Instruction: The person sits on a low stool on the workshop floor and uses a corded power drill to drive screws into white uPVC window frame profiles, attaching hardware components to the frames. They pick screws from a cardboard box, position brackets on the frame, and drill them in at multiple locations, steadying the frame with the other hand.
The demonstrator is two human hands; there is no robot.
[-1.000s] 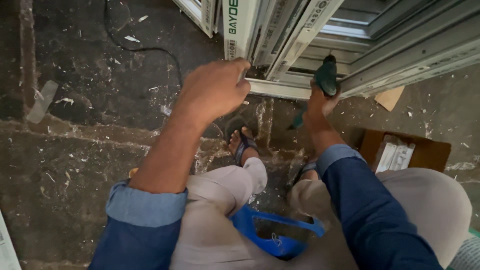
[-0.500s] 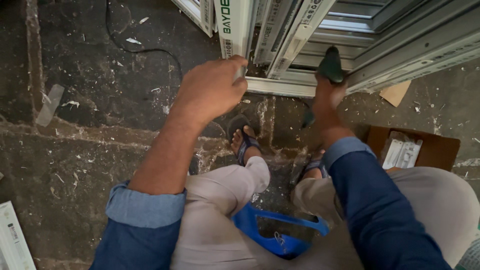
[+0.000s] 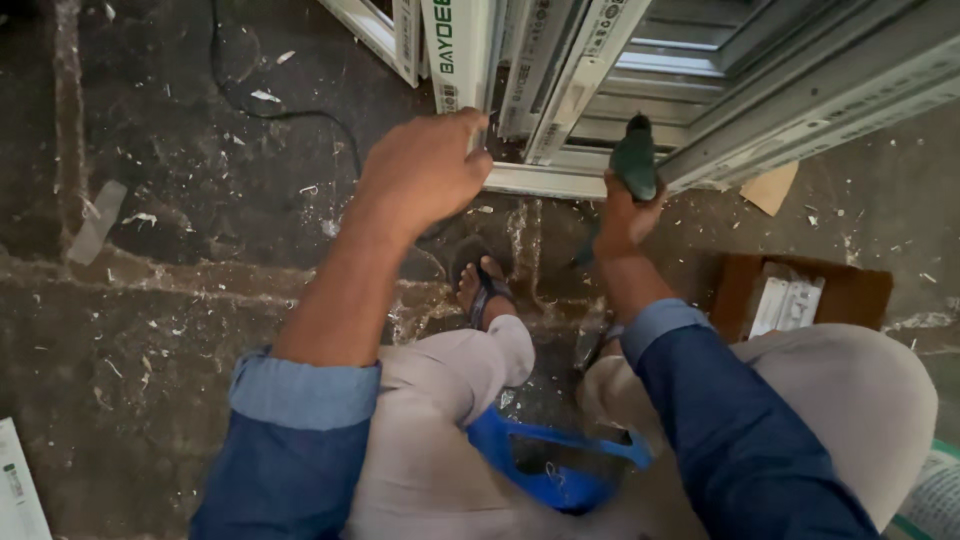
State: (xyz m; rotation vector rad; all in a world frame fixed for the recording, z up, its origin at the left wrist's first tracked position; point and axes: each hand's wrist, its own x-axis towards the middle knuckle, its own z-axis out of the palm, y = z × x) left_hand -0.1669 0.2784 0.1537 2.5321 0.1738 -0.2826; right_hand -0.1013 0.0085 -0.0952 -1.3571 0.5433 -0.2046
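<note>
Fingers: the fingers [image 3: 470,125] of the left hand [image 3: 425,170] are curled down together over the near end of a white frame bar [image 3: 462,55]. The right hand [image 3: 622,215] has its fingers wrapped tight around a green tool [image 3: 634,160].
Green tool: it stands upright in the right hand, just near a long white frame bar that lies flat, right of the left hand. I cannot tell if its tip touches the bar.
White frame bars: a bunch of them sits at the far side, leaning toward the right. The left hand rests on the one at the left of the bunch.
Sleeves: both arms have blue sleeves with rolled cuffs [image 3: 305,390].
Foot: a foot in a sandal [image 3: 484,285] is on the floor between the two arms.
Blue stool: a blue plastic stool [image 3: 545,465] shows between the knees, very near.
Box: a brown cardboard box [image 3: 850,295] with white packs lies at the right.
Floor: the grey floor [image 3: 150,280] is dusty, with white scraps. A black cable [image 3: 262,110] curls at the far left.
</note>
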